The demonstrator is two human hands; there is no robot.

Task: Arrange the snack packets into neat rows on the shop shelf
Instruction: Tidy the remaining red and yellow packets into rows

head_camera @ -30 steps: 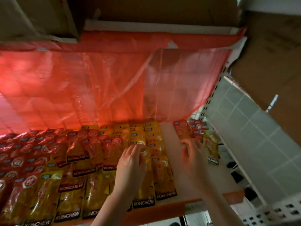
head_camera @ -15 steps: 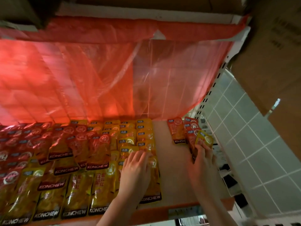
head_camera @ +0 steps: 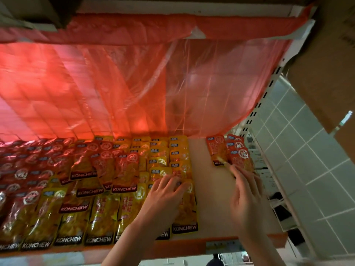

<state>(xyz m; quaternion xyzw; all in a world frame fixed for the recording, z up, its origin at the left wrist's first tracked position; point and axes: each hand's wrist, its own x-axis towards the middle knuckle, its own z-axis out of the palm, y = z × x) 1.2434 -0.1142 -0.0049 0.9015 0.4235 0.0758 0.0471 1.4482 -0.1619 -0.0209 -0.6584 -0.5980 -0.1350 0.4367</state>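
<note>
Most yellow packets (head_camera: 180,156) and red packets (head_camera: 103,166) lie in overlapping rows across lower left. Left hand (head_camera: 165,196) rests flat on them, fingers straight. Right hand (head_camera: 245,191) touches the loose red cluster (head_camera: 228,150) at right centre; its grip cannot be told. Bare shelf (head_camera: 209,198) between remains unfilled.

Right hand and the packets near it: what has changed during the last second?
The right hand went from the bare shelf rightward to the red packets, took up a yellow packet, and now reaches them. The left hand stayed flat on the yellow packets.
</note>
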